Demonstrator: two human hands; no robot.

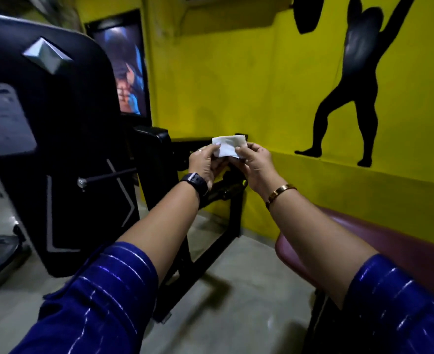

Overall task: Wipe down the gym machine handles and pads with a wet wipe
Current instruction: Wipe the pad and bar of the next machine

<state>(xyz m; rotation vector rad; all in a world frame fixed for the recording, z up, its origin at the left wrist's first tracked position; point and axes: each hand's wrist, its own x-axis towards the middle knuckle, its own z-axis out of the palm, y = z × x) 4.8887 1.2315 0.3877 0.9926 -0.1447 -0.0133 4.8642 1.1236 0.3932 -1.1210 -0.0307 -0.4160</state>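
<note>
Both hands are up in front of the chest, and between them sits the small white folded wet wipe (228, 146), soft and slightly creased, held in the air just above the black metal frame (233, 213) of the gym machine and touching none of it. The left hand (205, 166) pinches the wipe's left edge with curled fingers, a black wristwatch (195, 183) strapped at the wrist. The right hand (255, 167) pinches the right edge, a slim gold bangle (280, 192) round that wrist. Shiny blue striped sleeves (103, 290) cover both upper arms. To the left rises the machine's glossy black moulded cover (57, 123) with a silver diamond-shaped badge (47, 55). On the right lies a smooth maroon padded bench (389, 246), near the right forearm. Behind is a matte yellow wall (236, 85) bearing a painted black lifter silhouette (351, 98), over a grey concrete floor (236, 277).
</note>
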